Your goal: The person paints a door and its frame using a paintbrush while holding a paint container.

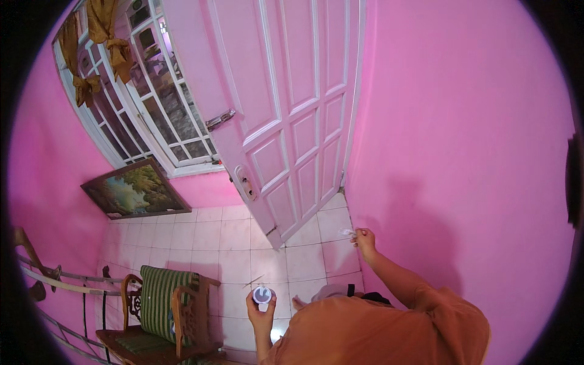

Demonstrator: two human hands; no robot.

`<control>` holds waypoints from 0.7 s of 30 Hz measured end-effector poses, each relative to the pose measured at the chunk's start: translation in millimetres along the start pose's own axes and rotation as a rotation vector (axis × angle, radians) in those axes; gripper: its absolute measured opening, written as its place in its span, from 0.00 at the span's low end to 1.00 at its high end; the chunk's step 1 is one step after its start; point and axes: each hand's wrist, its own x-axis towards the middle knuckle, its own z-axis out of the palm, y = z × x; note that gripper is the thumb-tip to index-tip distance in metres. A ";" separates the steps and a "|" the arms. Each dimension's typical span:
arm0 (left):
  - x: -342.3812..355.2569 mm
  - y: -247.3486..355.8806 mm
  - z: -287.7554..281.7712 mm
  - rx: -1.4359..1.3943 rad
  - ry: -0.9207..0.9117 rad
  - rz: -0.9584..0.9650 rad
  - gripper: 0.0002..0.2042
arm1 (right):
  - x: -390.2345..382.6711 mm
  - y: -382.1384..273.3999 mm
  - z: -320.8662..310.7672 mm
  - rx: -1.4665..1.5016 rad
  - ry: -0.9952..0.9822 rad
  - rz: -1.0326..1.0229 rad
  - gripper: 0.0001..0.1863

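Low in the middle, my left hand (261, 311) is closed round a small round tub (262, 295) with a pale rim and a light, greyish-purple inside. A thin stick (252, 282) shows just beyond the tub; I cannot tell whether it rests in it or lies behind. My right hand (365, 241) reaches out near the pink wall, its fingers pinching a small whitish, partly see-through thing (348, 232). Its kind is too small to make out. Beyond both hands stands a pink panelled door (286, 109), apart from them.
A carved wooden chair (182, 304) with a green striped cushion (167, 298) stands at the lower left, beside a curved metal rack (67, 286). A framed landscape picture (137, 190) leans under the window (164, 91). The pink wall (462, 121) rises close on my right.
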 end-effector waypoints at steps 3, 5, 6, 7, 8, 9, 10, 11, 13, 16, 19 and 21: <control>-8.3 0.9 -1.6 -0.002 0.049 -0.003 0.30 | 1.3 1.3 8.1 -0.018 -0.026 0.002 0.14; -14.4 -1.0 -4.2 -0.001 0.064 -0.007 0.30 | 2.2 1.8 16.5 -0.025 -0.029 0.011 0.14; -17.3 -1.8 -5.5 0.001 0.074 -0.010 0.30 | 3.5 1.6 20.7 -0.018 -0.044 0.024 0.14; -20.4 -2.5 -6.2 -0.001 0.076 -0.010 0.30 | 4.6 1.5 24.3 -0.012 -0.058 0.037 0.14; -24.2 -2.1 -7.4 0.003 0.093 -0.020 0.30 | 2.6 -0.6 30.1 -0.015 -0.062 0.038 0.14; -27.4 -2.4 -8.8 0.006 0.110 -0.029 0.30 | 0.4 -2.5 35.3 -0.030 -0.070 0.031 0.14; -29.9 -4.0 -11.3 0.005 0.113 -0.031 0.30 | -2.8 -3.8 39.8 -0.045 -0.079 0.024 0.14; -32.3 -5.8 -12.4 0.012 0.121 -0.043 0.30 | -5.0 -6.1 42.7 -0.050 -0.081 0.022 0.14; -35.2 -11.5 -15.2 0.014 0.130 -0.056 0.30 | -8.9 -10.8 46.8 -0.018 -0.112 0.001 0.13; -35.2 -14.7 -13.4 0.028 0.125 -0.078 0.29 | -6.7 -17.4 47.1 -0.044 -0.107 0.008 0.13; -33.2 -25.2 -7.2 -0.010 0.110 -0.084 0.29 | 1.1 -25.3 46.5 -0.031 -0.105 -0.021 0.12; -28.9 -20.5 0.4 -0.011 0.091 -0.073 0.30 | 8.1 -31.6 44.2 -0.005 -0.092 -0.017 0.12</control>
